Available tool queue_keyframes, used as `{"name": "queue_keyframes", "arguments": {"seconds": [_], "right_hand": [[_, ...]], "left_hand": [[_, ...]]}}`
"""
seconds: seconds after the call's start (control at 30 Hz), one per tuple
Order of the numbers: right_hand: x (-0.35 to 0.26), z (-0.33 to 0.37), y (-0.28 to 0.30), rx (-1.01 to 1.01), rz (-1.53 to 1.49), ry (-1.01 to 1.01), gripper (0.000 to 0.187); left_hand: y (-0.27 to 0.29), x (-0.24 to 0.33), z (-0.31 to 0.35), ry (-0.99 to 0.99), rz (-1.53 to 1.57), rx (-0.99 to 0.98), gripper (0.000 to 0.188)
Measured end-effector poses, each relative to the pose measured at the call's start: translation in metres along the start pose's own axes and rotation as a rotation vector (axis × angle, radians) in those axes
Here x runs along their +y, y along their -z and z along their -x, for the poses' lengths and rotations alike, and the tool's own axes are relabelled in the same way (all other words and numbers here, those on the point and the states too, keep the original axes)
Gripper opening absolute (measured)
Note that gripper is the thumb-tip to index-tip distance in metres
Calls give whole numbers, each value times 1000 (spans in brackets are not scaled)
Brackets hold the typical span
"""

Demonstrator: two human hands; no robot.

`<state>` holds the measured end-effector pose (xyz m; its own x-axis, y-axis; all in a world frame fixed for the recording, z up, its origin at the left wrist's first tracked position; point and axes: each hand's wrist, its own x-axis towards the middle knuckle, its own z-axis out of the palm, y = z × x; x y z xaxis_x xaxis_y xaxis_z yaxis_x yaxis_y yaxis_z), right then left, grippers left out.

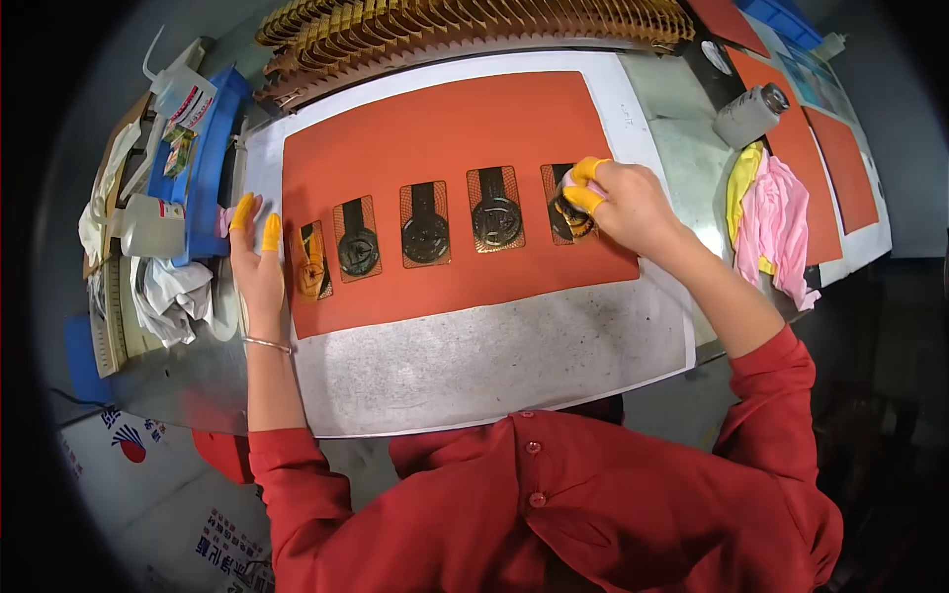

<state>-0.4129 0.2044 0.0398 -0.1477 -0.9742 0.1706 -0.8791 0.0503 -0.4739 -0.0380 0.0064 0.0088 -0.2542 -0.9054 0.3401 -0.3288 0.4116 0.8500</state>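
A large orange-red sheet (455,119) lies on a white board, with a row of dark rectangular panels printed across it, each bearing a round emblem. My right hand (623,203), yellow finger cots on its fingertips, is closed in a pinch over the rightmost panel (561,219). Something small and pale shows between those fingers, mostly hidden. At the sheet's left edge my left hand (259,262) rests with its fingers apart, also in yellow finger cots. Nearest to it is the leftmost panel (311,262), which looks more golden than the others.
To the left, a blue tray (229,114) holds a squeeze bottle (183,94); a white cloth (173,296) lies in front. Brown slatted racks (474,30) span the back. On the right are a grey bottle (751,116), pink cloth (773,222) and more orange-red sheets (840,168).
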Motion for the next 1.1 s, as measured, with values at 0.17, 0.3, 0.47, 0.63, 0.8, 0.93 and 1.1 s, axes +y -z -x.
{"name": "queue_keyframes", "arguments": {"seconds": [0.17,0.3,0.47,0.63,0.8,0.93,1.1], "right_hand": [[3,-20,-19,-24,86,80,15],[1,-3,-16,-140,57,117,6],[5,-33,-8,-149,95,84,9],[3,-14,-12,-156,81,195,9],[2,-33,-5,-172,56,107,5],[-3,-20,-3,-226,85,163,6],[9,-23,-6,-200,115,216,10]], "left_hand": [[-11,-2,1,230,17,41,40],[-9,-16,-2,113,-57,32,36],[-11,-7,-4,158,-43,27,35],[-5,-19,1,124,-59,36,33],[-6,-18,-1,117,-31,19,33],[-2,-15,0,98,-92,50,34],[-5,-16,0,89,-77,39,33]]}}
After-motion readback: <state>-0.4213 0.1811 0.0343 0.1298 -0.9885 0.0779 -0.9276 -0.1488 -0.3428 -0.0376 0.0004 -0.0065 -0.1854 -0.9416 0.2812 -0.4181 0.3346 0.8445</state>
